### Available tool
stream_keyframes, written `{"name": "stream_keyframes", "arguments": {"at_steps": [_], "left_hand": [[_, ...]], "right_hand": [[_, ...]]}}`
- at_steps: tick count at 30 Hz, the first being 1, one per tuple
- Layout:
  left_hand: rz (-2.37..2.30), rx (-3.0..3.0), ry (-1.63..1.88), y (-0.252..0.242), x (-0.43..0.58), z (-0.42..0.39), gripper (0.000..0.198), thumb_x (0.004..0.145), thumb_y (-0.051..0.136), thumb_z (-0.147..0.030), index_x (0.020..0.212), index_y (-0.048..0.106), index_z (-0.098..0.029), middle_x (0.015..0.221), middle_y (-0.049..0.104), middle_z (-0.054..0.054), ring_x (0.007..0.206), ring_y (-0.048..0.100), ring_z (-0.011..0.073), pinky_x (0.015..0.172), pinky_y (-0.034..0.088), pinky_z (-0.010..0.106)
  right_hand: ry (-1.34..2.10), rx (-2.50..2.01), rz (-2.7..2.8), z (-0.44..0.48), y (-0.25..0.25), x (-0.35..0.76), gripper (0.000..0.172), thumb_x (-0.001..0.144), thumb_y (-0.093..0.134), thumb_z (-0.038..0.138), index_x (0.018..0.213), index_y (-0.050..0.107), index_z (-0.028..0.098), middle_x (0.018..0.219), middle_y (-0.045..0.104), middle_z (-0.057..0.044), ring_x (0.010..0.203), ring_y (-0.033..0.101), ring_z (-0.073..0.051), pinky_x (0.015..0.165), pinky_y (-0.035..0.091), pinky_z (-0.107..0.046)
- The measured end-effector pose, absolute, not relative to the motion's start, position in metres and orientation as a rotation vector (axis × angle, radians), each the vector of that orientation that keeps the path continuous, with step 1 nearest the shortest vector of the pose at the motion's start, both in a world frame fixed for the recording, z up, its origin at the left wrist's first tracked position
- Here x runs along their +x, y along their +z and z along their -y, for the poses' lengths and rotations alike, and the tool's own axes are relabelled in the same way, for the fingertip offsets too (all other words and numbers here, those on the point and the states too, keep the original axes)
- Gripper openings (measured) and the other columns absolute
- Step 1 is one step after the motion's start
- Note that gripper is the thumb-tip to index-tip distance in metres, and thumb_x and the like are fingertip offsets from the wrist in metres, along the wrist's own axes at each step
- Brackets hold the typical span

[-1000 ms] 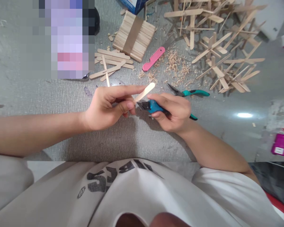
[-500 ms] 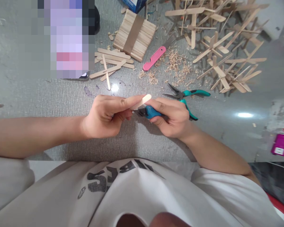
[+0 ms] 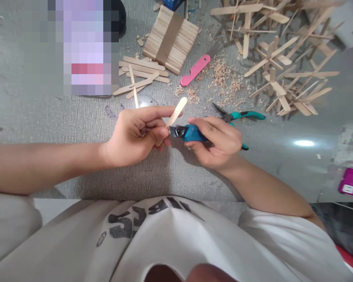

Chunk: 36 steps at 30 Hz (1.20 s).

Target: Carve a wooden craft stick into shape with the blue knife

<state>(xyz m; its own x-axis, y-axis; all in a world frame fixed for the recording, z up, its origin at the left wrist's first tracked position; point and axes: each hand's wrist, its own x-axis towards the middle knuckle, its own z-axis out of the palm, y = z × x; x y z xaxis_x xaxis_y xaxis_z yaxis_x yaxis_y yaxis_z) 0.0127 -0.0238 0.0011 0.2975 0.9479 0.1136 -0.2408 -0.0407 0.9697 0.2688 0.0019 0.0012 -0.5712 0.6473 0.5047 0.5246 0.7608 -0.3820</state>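
Observation:
My left hand (image 3: 141, 135) pinches a wooden craft stick (image 3: 179, 109) near its lower end, and the stick's rounded tip points up and to the right. In my right hand (image 3: 219, 139) is a blue utility knife (image 3: 192, 133), gripped by its handle. The knife's short dark blade reaches left to the stick, beside my left thumb. Whether the edge cuts into the wood cannot be made out. Just behind my right hand lie teal-handled long-nose pliers (image 3: 247, 114), partly covered by it.
Loose craft sticks (image 3: 147, 70) lie behind my left hand, near a banded bundle of sticks (image 3: 170, 39). A pink folding saw (image 3: 195, 70) rests by wood shavings (image 3: 223, 78). Joined stick pieces (image 3: 279, 58) pile up at the back right. A purple box (image 3: 352, 182) sits far right.
The craft stick has turned more upright in my left hand, whose thumb now shows on it. My right hand and the knife have shifted slightly right and turned.

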Motion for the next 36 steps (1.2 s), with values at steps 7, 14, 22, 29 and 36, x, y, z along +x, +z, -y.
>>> {"name": "stream_keyframes", "arguments": {"at_steps": [7, 14, 22, 29, 36], "left_hand": [[-0.876, 1.139, 1.026, 0.013, 0.012, 0.018, 0.034, 0.100, 0.071, -0.024, 0.131, 0.081, -0.015, 0.073, 0.073, 0.002, 0.058, 0.066, 0.0107, 0.056, 0.063, 0.020], [-0.749, 1.199, 1.074, 0.000, 0.009, 0.016, 0.036, 0.107, 0.072, -0.035, 0.139, 0.077, -0.019, 0.078, 0.075, 0.001, 0.059, 0.067, 0.0089, 0.055, 0.061, 0.017], [-0.653, 1.214, 1.038, -0.011, 0.007, 0.014, 0.044, 0.107, 0.074, -0.046, 0.144, 0.076, -0.021, 0.080, 0.075, 0.004, 0.071, 0.077, 0.0152, 0.054, 0.062, 0.020], [-0.644, 1.141, 1.036, -0.008, 0.008, 0.015, 0.044, 0.105, 0.078, -0.045, 0.141, 0.077, -0.021, 0.077, 0.072, 0.002, 0.070, 0.077, 0.0148, 0.053, 0.061, 0.019], [-0.652, 1.149, 1.031, -0.007, 0.008, 0.014, 0.044, 0.105, 0.077, -0.046, 0.142, 0.077, -0.022, 0.079, 0.074, 0.002, 0.074, 0.079, 0.0152, 0.055, 0.061, 0.018]], "right_hand": [[0.096, -0.943, 2.343, -0.003, 0.000, 0.274, 0.056, 0.111, 0.054, 0.065, 0.130, 0.077, 0.019, 0.093, 0.076, -0.009, 0.074, 0.071, -0.020, 0.065, 0.059, -0.034], [0.226, -0.918, 2.339, -0.005, 0.001, 0.274, 0.054, 0.113, 0.051, 0.061, 0.130, 0.077, 0.016, 0.086, 0.074, -0.006, 0.067, 0.065, -0.017, 0.062, 0.056, -0.031], [0.340, -0.862, 2.304, -0.006, -0.001, 0.274, 0.048, 0.112, 0.057, 0.055, 0.139, 0.075, 0.021, 0.083, 0.070, -0.004, 0.065, 0.060, -0.016, 0.063, 0.054, -0.031], [0.320, -0.905, 2.321, -0.005, 0.001, 0.274, 0.052, 0.113, 0.052, 0.059, 0.134, 0.077, 0.017, 0.082, 0.070, -0.004, 0.064, 0.061, -0.016, 0.059, 0.051, -0.031], [0.318, -0.880, 2.309, -0.006, 0.002, 0.274, 0.050, 0.113, 0.055, 0.057, 0.135, 0.076, 0.016, 0.083, 0.070, -0.004, 0.064, 0.059, -0.016, 0.058, 0.049, -0.030]]}}
